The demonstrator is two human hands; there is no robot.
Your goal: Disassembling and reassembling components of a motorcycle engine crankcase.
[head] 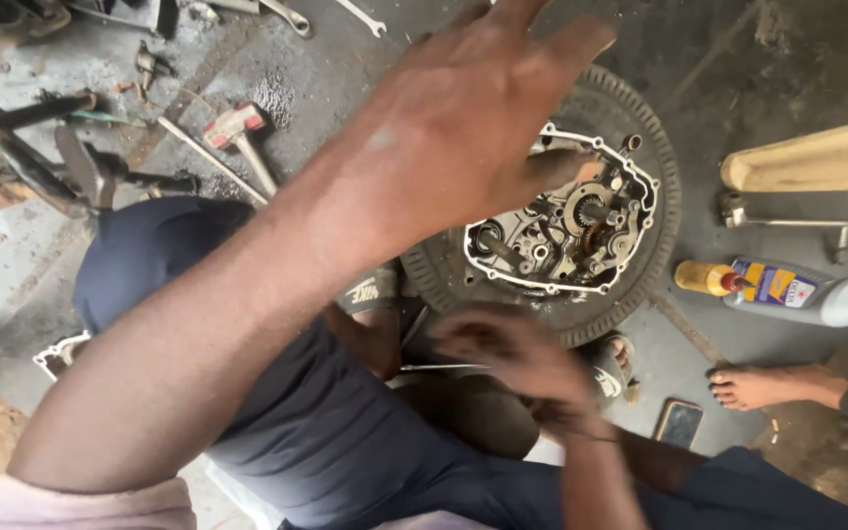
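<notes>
My left hand (pixel 463 128) is raised with its fingers spread and nothing in it, hovering over an opened engine case (pixel 571 231) with exposed gears and a white gasket rim. The case lies on a black tyre (pixel 660 147) on the concrete floor. My right hand (pixel 512 353) is lower, near my knees, and blurred by motion with its fingers curled. A thin metal rod (pixel 434 368) runs up to it, but I cannot tell whether the hand grips it. My legs in dark blue trousers (pixel 345 432) fill the lower middle.
A hammer (pixel 238 128) and wrenches (pixel 287 15) lie at the upper left. On the right are a wooden plank (pixel 817 157), a metal crank tool (pixel 787 221), a yellow can (pixel 704 278), a white oil bottle (pixel 817 294), a phone (pixel 679 422) and another person's bare foot (pixel 763 385).
</notes>
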